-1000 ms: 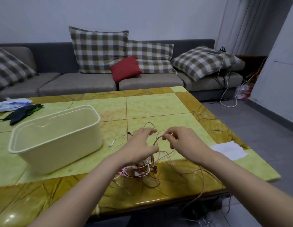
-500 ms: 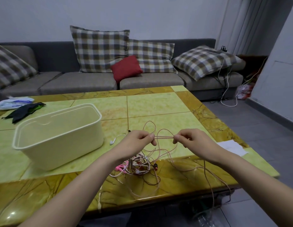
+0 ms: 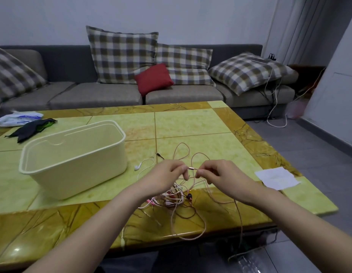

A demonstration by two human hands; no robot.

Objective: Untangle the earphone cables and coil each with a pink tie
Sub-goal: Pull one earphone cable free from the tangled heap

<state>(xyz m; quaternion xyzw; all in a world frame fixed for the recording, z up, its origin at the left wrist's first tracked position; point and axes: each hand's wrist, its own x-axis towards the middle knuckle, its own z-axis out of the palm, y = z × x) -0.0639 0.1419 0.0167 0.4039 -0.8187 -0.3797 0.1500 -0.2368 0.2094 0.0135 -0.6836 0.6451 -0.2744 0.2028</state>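
Hanging over the near edge of the bench (image 3: 190, 123), one strand of the rose cable (image 3: 239, 219) drops out of sight toward the floor. Just behind that edge the tangle (image 3: 176, 196) of white, dark and rose earphone cables lies in a heap on the bench, none of it coiled yet. A pink strip (image 3: 150, 201) shows at its left side; whether it is a tie cannot be told.

Above the heap, the left hand (image 3: 167, 174) and right hand (image 3: 220, 174) each pinch the rose cable between thumb and fingertips, with only a short metallic sleeve (image 3: 191, 168) showing between them. Half a second ago the hands were well apart with a long straight run of cable stretched between them; now they are nearly touching. That suggests the person has found a junction or plug end and is working it free, so the task is probably at an early step of the untangling.

Beyond the hands, two loops of cable stand up higher than before. The white earbud (image 3: 137, 167) and the cream bin (image 3: 72, 154) lie where they were.
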